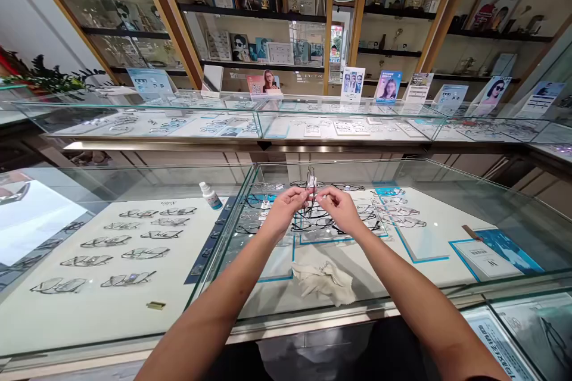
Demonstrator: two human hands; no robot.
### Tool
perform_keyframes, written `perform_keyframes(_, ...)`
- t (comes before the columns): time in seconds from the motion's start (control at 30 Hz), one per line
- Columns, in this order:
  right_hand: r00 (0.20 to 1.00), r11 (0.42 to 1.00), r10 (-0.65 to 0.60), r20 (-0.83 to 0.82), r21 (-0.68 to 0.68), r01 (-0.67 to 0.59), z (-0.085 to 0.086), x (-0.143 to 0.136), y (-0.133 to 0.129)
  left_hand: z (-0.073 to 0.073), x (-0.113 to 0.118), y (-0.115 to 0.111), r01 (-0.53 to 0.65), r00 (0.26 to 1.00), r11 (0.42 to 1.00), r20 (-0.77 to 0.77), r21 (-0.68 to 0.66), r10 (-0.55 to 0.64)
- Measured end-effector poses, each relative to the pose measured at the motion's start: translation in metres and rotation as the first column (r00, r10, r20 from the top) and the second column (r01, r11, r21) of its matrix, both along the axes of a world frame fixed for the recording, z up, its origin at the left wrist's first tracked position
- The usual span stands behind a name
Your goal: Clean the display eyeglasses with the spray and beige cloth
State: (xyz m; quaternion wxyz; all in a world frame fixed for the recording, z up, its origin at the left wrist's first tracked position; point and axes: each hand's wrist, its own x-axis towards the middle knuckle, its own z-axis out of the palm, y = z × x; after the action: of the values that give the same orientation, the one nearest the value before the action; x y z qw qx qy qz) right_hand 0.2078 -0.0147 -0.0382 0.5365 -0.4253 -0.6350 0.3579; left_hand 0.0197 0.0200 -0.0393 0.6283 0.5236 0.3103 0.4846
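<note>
Our left hand (286,205) and right hand (342,205) pinch eyeglasses (310,181) upright | glass worktop (286,322) below, crumpled cloth (322,283) nearer us | we'd best grip lightly, without twisting

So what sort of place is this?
It looks like a glasses shop. Rows of eyeglasses lie inside glass display cases, and on the case behind there are standing posters, one showing a face in sunglasses.
</note>
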Motion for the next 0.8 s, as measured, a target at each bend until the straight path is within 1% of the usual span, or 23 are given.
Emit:
perform_keyframes(0.1, 1.000, 1.000, 0.009, -0.017, -0.020, -0.009, -0.0034, -0.0015, 0.0000, -0.0005, 0.0003, -0.0006, 0.008, 1.000, 0.999, -0.027, 0.033, -0.007)
perform_keyframes(0.23, 0.999, 0.999, 0.007, -0.038, -0.046, -0.009, -0.0039, -0.0010, 0.0007, -0.0021, 0.0000, -0.0004, -0.003, 0.998, 0.998, -0.060, 0.055, 0.006)
perform_keyframes(0.37, 0.999, 0.998, 0.003, -0.041, -0.069, -0.006, -0.0029, -0.0026, 0.0001, -0.0056, -0.0002, 0.0011, -0.035, 0.993, 0.998, -0.114, 0.050, 0.041)
perform_keyframes(0.47, 0.999, 0.997, -0.001, -0.038, -0.080, -0.002, -0.0018, -0.0030, -0.0002, -0.0069, -0.0006, 0.0019, -0.040, 0.988, 0.998, -0.148, 0.043, 0.046)
perform_keyframes(0.6, 0.998, 0.997, 0.002, -0.065, -0.083, -0.007, -0.0021, -0.0024, 0.0007, -0.0031, -0.0004, -0.0003, -0.025, 0.990, 0.999, -0.136, 0.039, 0.030)
perform_keyframes(0.7, 0.996, 0.996, 0.014, -0.085, -0.081, -0.021, -0.0042, -0.0021, 0.0021, 0.0010, 0.0000, -0.0033, -0.043, 0.984, 0.998, -0.170, 0.055, 0.052)
perform_keyframes(0.8, 0.996, 0.996, 0.026, -0.083, -0.087, -0.033, -0.0061, -0.0024, 0.0030, 0.0014, 0.0000, -0.0044, -0.064, 0.976, 0.994, -0.202, 0.084, 0.080)
